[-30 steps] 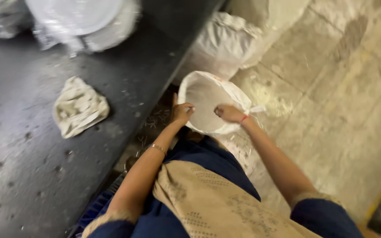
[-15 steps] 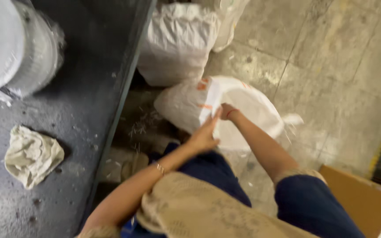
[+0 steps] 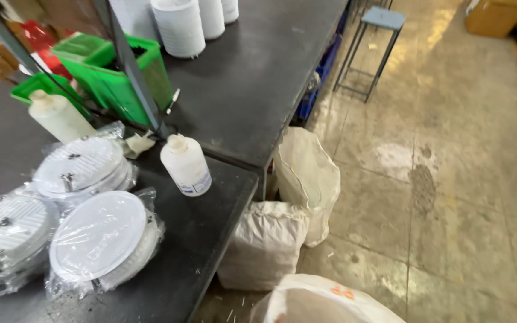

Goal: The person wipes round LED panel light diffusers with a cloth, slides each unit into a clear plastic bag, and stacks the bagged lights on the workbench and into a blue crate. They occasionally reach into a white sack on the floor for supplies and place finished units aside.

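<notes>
Neither of my hands shows in the head view. A white woven sack [image 3: 324, 302] with an open mouth sits at the bottom edge, on the floor beside the dark table [image 3: 210, 239]. Two more white sacks stand behind it: a squat closed one [image 3: 264, 242] and a taller open one [image 3: 309, 173]. On the table lie round white discs wrapped in clear plastic [image 3: 100, 239], with two more wrapped stacks [image 3: 82, 164] to their left. A white plastic bottle [image 3: 186, 165] stands upright near the table's edge.
A second dark table [image 3: 252, 78] carries stacks of white round parts [image 3: 181, 27] and green bins [image 3: 112, 75]. Another white bottle [image 3: 58, 116] stands at left. A metal stool [image 3: 369, 48] and cardboard boxes [image 3: 498, 15] sit on the stained concrete floor.
The view has swung up and away from the sack. My two hands, which were at the sack's mouth, have dropped out of sight. The crumpled cloth is gone from view.
</notes>
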